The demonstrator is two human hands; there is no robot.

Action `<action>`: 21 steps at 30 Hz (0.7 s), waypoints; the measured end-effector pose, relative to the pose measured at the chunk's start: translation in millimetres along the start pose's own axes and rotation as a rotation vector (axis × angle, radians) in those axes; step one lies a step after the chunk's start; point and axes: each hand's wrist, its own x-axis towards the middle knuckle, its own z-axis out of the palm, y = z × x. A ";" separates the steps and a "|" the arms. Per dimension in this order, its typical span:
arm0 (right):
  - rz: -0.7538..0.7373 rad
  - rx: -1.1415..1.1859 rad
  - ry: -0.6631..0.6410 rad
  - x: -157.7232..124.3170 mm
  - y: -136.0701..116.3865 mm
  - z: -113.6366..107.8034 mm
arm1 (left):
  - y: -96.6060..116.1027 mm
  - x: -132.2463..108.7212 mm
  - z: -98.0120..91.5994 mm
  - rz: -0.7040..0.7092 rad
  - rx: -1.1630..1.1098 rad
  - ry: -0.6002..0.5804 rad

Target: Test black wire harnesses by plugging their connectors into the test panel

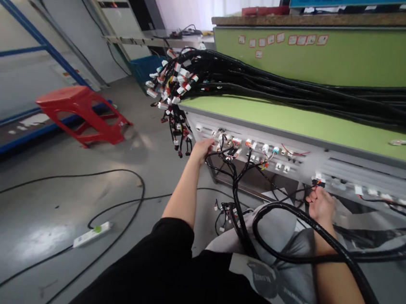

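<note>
My left hand point(203, 150) is at the left part of the grey connector panel point(302, 169), its fingers closed beside white connectors and black wires; what they hold is too small to make out. Farther right, my right hand point(321, 203) has its fingers bent together just below a black-and-white connector point(318, 180) on the panel, at a thin dark wire. Between the hands, branches of a black cable harness point(235, 194) run up to several white connectors on the panel. The thick sleeved cable point(291, 207) loops in front of my lap and over my right forearm.
Bundled black cables point(268, 84) lie along the green bench top point(283, 113), their connector ends hanging off its left end. A red stool point(84, 110) stands on the floor at left. A power strip point(91, 235) and its cord lie on the floor.
</note>
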 end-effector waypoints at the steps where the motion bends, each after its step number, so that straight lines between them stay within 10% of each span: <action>1: -0.005 0.011 0.008 0.4 1.1 -0.3 | 8.2 2.7 1.9 0.039 0.095 -0.044; 6: 0.060 0.011 -0.017 -5.3 -1.0 -0.4 | 35.5 -2.4 14.6 0.158 0.422 -0.163; 21: -0.058 -0.008 -0.047 4.3 9.2 -4.7 | 37.4 -15.0 21.9 0.183 0.363 -0.091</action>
